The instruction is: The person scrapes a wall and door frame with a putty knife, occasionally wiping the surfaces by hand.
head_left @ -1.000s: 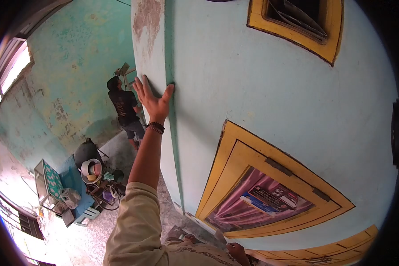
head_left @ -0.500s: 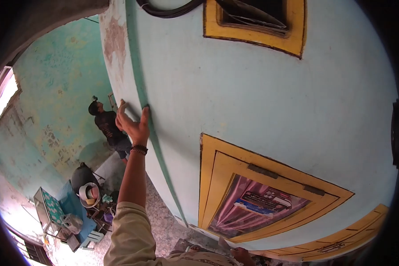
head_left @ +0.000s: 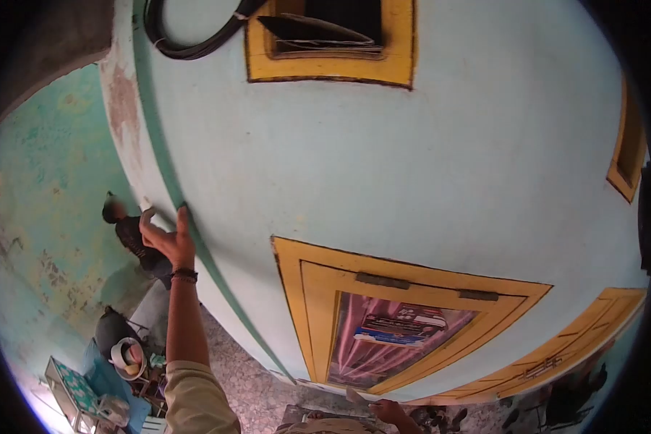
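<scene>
My left hand (head_left: 169,242) is raised against the wall's corner edge, thumb and fingers apart, touching the green strip (head_left: 157,130) and the pale side face. Nothing shows between its fingers. Low in the view, near my body, my right hand (head_left: 390,411) has its fingers closed on a small flat blade-like tool (head_left: 355,396). The pale blue wall (head_left: 441,166) fills the middle, with a yellow-framed window (head_left: 289,289) below and a smaller yellow-framed opening (head_left: 331,70) above.
Another person (head_left: 134,235) in dark clothes stands by the green wall (head_left: 43,166) at left. A metal pot (head_left: 128,359) and a blue table (head_left: 100,372) sit lower left. Coiled black cable (head_left: 188,52) hangs above. A yellow door (head_left: 542,354) is lower right.
The view has shifted right, so the wall, windows and other person appear further left. My left hand remains against the corner edge. The right hand and its tool show more clearly.
</scene>
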### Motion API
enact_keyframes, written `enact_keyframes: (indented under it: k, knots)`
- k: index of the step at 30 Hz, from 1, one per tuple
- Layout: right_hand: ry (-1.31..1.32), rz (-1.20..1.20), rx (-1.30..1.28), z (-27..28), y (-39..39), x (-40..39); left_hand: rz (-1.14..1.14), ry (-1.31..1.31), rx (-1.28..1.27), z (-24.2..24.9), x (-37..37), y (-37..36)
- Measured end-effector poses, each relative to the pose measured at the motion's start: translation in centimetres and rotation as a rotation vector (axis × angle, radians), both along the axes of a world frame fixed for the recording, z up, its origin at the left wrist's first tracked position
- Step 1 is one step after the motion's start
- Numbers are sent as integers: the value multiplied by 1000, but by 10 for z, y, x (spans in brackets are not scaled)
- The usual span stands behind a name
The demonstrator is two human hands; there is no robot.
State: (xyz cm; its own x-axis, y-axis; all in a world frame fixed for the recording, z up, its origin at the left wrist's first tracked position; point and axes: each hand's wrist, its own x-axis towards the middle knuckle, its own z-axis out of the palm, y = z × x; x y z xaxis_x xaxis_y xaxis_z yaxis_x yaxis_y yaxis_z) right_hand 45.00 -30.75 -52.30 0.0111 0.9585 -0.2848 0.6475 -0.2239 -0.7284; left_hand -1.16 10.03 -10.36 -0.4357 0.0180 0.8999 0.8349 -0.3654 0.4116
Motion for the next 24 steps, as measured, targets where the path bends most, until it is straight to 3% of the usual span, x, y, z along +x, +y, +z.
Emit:
enact_keyframes:
  k: [5, 8, 12, 15, 19, 24]
  knots:
    - [-27, -31, 72, 38, -5, -11, -173, 45, 28, 12, 7, -6]
    - [81, -75, 90, 57, -6, -13, -28, 103, -14, 13, 7, -11]
    - [58, -191, 26, 43, -18, -6, 87, -15, -134, 5, 12, -9]
    - [68, -228, -30, 58, -27, -2, 83, 112, 97, 9, 50, -16]
    - [-3, -239, 9, 40, -47, 7, -294, 277, -7, 45, 142, -57]
    - [-28, -266, -71, 14, -59, 14, -317, 414, 34, 108, 208, -91]
